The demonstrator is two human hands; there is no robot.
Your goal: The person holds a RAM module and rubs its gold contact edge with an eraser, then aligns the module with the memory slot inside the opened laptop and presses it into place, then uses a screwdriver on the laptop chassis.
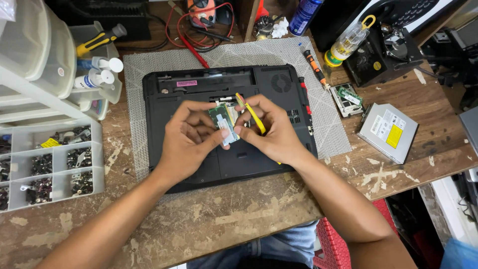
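A black laptop (199,89) lies upside down on a grey mat (139,69), its bottom compartment uncovered. Above its middle, my left hand (186,139) and my right hand (271,129) together pinch a small green memory module (223,122) with a white label. My right hand also holds a thin yellow pry tool (253,114), which slants up between its fingers. The fingers hide part of the module and the bay beneath it.
A silver optical drive (388,132) and a small circuit board (347,98) lie right of the mat. An orange screwdriver (315,67) rests at the mat's top right. A screw organiser (50,164) and plastic drawers (35,55) stand left. A multimeter with red leads (201,15) sits behind.
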